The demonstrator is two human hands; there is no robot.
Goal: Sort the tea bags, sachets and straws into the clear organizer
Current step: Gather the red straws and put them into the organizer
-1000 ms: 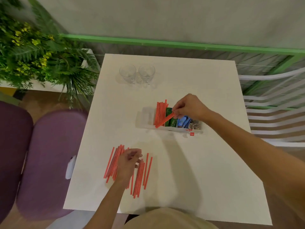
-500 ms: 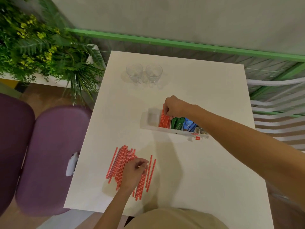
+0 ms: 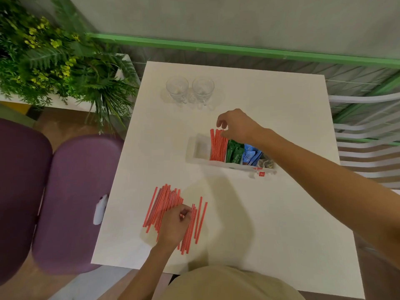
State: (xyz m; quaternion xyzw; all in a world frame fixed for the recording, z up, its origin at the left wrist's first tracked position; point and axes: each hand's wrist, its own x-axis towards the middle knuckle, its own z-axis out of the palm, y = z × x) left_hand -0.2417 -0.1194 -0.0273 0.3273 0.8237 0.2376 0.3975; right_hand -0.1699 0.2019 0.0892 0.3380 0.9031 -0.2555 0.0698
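A clear organizer (image 3: 200,149) stands mid-table. Its leftmost compartment looks empty; the following ones hold red straws (image 3: 218,146), green sachets (image 3: 234,151), blue sachets (image 3: 250,156) and tea bags (image 3: 267,163). My right hand (image 3: 234,125) hovers over the far tips of the straws in the organizer, fingers loosely curled and apart, nothing in them. A loose pile of red straws (image 3: 164,204) lies near the front left of the table. My left hand (image 3: 175,226) rests on that pile, fingertips pinching a few straws.
Two empty glasses (image 3: 190,89) stand at the far side of the white table (image 3: 270,213). A red tea-bag tag (image 3: 262,174) hangs in front of the organizer. Purple chairs (image 3: 71,191) and a leafy plant (image 3: 54,68) are to the left, a white chair (image 3: 368,135) to the right.
My right hand set its straws into the organizer's straw compartment and lifted off them, now empty. My left hand stayed on the loose pile, closing its fingers on a few straws.
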